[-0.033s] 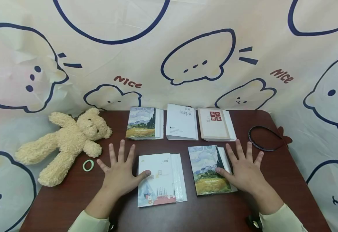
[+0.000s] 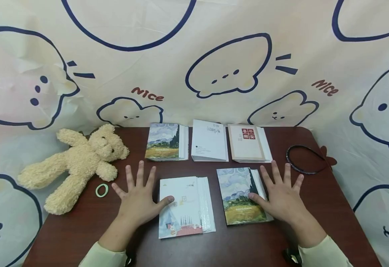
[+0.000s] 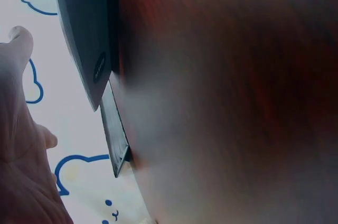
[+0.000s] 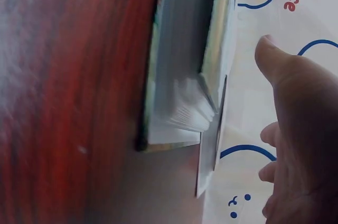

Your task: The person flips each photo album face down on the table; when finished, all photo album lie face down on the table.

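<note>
While both hands hung ready over the nearer pair of albums, neither had hold of anything: the left hand (image 2: 137,202) and the right hand (image 2: 282,198) were spread wide, fingers straight and well apart. On my head feed, the left thumb overlapped the edge of the white album (image 2: 179,207), and the right thumb crossed the painted album (image 2: 241,196). Both wrist feeds showed a gap beside the thumb, so I took the hands to be hovering.

I judged this to be a starting pose, with the handling not yet begun. The next move, as I read it, called for lowering one hand and curling its fingers round an album's edges, covers and leaves together, lest the inside slide out.

The closest things to containers were the albums themselves. From the right wrist I could see white pages (image 4: 193,113) fanned between the painted album's covers; the white album's inner part jutted past its cover on the right. Behind them, on the table (image 2: 167,256), stood a second landscape album (image 2: 162,142), a plain white book (image 2: 209,144) and a beige-covered book (image 2: 244,144). I couldn't tell what their pages held.
</note>
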